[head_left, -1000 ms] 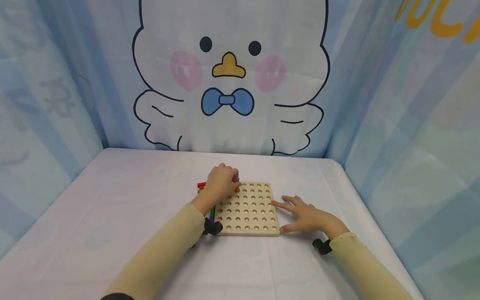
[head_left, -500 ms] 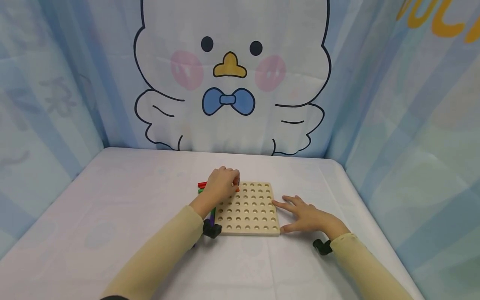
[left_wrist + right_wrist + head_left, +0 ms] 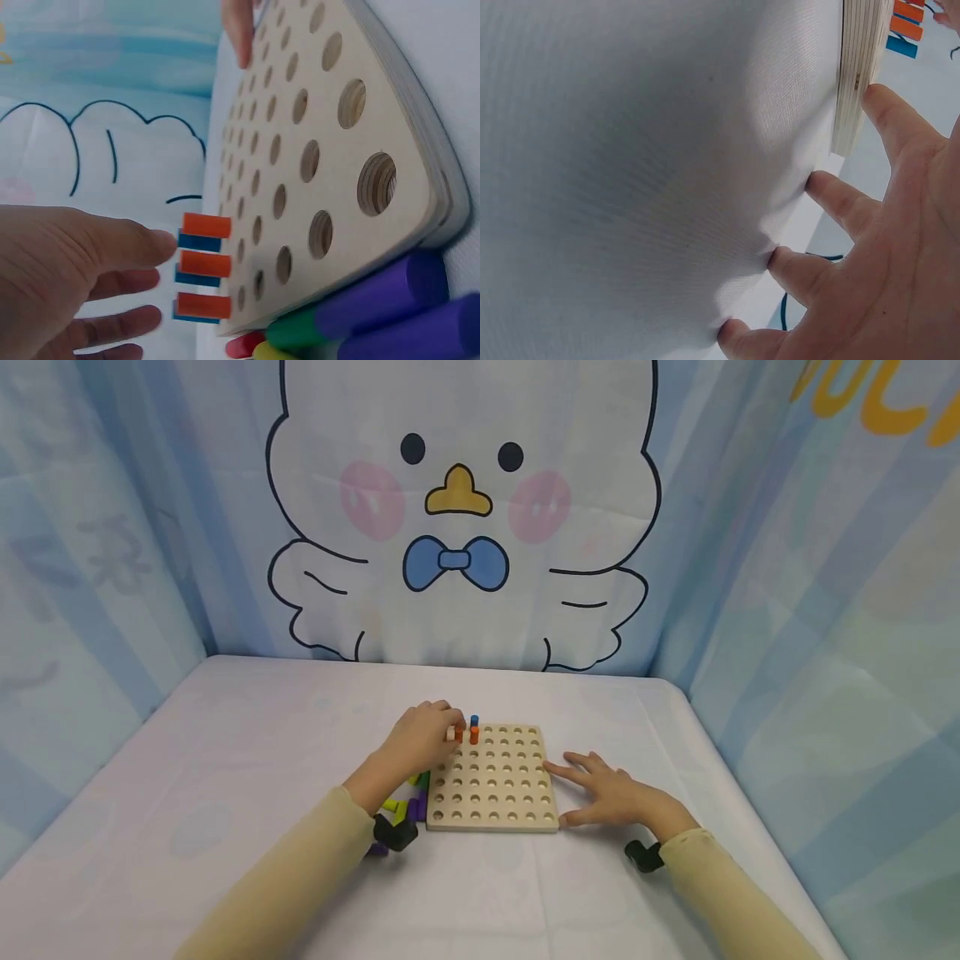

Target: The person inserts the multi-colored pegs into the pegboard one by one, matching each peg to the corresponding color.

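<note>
A square wooden pegboard (image 3: 495, 781) with rows of round holes lies flat on the table. Orange pegs (image 3: 206, 264) stand upright in it near the far left corner, and blue pegs (image 3: 199, 242) stand in the row behind them. My left hand (image 3: 420, 739) hovers over that corner, partly covering the pegs; in the left wrist view its thumb and fingers are apart and hold nothing. At the board's right side my right hand (image 3: 611, 793) is spread, its thumb and a finger touching the board's edge and other fingertips resting on the cloth.
Loose purple pegs (image 3: 382, 296), a green peg (image 3: 292, 330), a red peg (image 3: 244, 345) and yellow pegs (image 3: 401, 810) lie along the board's left side, partly under my left forearm. Printed curtains (image 3: 457, 610) close off the table (image 3: 225, 760) behind and at the sides.
My left hand has let go of an orange peg and moved left, uncovering an orange and a blue peg standing in the board. The right hand has stayed in place.
</note>
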A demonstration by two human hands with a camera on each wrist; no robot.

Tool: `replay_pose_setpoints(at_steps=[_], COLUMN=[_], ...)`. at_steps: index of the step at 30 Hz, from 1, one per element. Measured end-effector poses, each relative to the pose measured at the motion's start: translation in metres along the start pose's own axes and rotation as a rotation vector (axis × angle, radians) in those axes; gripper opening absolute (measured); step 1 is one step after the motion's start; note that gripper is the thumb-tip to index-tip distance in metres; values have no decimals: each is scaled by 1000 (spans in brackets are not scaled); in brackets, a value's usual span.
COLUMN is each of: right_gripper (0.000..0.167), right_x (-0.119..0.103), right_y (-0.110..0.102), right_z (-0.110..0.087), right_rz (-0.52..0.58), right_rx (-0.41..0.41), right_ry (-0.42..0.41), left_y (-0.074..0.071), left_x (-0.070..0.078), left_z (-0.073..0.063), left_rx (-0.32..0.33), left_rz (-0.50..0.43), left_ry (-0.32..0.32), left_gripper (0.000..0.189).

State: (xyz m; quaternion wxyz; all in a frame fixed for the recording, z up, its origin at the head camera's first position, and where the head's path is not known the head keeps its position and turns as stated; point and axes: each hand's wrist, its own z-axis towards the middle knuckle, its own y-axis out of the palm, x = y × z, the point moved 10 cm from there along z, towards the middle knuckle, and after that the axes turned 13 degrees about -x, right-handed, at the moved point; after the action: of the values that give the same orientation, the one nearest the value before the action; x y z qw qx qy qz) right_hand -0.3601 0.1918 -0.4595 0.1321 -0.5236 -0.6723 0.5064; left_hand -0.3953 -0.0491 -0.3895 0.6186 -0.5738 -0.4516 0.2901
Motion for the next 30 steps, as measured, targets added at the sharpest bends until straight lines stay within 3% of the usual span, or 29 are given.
replay_pose_setpoints(at_steps=[6,11,21,25,30], right_gripper=[90,90,89,89,89], right_x=[-1,0,0,2,5], right_y=[-2,-1,-1,1,1], right_z=[-1,0,1,3,4], right_rz=[-4,-7,-6,-8,-19], right_rx=[5,5,18,19,19], right_ry=[0,2,-7,-4,5], left_y=[-5,-3,25,37,47], left_x=[-6,-3,-6,-12,-15], left_z=[-27,-47,-88,-104,-115], left_rx=[-63,-136,-342,-392,-413], left_rz=[-49,-51,-56,-43,-38], left_ry=[-28,-51,-149,-197,-202], left_gripper=[26,24,17,17,19])
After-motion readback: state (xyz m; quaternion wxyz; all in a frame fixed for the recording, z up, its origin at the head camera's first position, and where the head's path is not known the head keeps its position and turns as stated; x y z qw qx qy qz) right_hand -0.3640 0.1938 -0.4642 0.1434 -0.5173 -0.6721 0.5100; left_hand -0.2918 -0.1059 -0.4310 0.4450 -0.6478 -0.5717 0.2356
